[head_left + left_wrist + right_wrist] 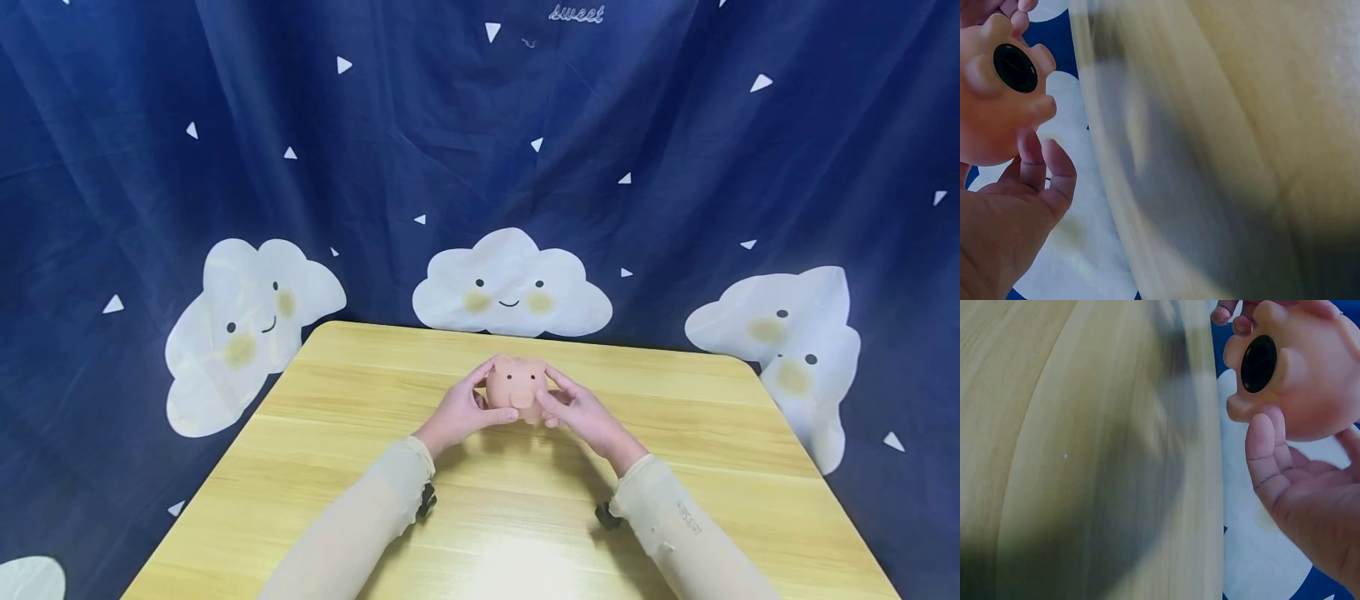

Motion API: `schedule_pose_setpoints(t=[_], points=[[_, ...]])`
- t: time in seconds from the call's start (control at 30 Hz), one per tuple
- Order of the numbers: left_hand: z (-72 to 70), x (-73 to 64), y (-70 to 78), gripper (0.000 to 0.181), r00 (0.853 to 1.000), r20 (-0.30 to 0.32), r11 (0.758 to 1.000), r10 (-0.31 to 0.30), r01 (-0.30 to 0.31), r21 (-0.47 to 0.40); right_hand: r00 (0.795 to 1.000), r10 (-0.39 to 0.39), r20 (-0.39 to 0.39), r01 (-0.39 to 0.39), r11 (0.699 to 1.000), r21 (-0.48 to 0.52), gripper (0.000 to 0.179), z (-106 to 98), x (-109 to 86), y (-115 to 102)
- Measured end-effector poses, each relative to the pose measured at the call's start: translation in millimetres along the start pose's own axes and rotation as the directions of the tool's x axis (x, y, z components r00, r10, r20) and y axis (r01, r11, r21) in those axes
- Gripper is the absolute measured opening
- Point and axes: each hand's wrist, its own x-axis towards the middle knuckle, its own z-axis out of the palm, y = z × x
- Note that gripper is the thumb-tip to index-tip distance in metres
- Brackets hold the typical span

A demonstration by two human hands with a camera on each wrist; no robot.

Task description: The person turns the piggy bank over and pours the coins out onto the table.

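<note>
A pink piggy bank is held up off the table between both hands, its face turned toward the head camera. My left hand grips one side, thumb across the front near the snout. On the other side my right hand holds it, with the thumb beside the snout. From below, the left wrist view shows the underside of the piggy bank with short feet and a round black plug. The same black plug faces the right wrist view, where curled fingers touch the pig near a foot.
The wooden table has rounded far corners, and shadows of the arms fall on it. Behind it hangs a dark blue curtain with white triangles and smiling clouds. Black wrist straps show at the pale sleeves.
</note>
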Motion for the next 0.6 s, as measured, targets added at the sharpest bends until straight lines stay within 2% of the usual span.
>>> schedule_pose_setpoints(t=[0.13,0.23,0.4,0.6], points=[[-3.9,-0.4,1.9,0.100,1.000,-0.026,1.000,0.009,-0.009,-0.010,0.993,-0.092,0.072,0.095,0.995,-0.041,0.098,0,-0.7,0],[-6.2,-0.3,2.9,0.097,1.000,-0.030,0.999,0.007,-0.008,-0.039,0.986,-0.136,0.094,0.143,0.987,-0.077,0.110,1,-0.1,-1],[-8.7,-0.3,3.4,0.089,1.000,-0.008,0.994,0.002,-0.002,-0.106,0.975,-0.213,0.055,0.220,0.960,-0.171,0.111,2,2.2,-1],[-11.8,-1.0,4.9,0.083,1.000,0.028,0.995,-0.013,0.016,-0.097,0.963,-0.267,0.027,0.267,0.941,-0.209,0.108,4,3.6,0]])
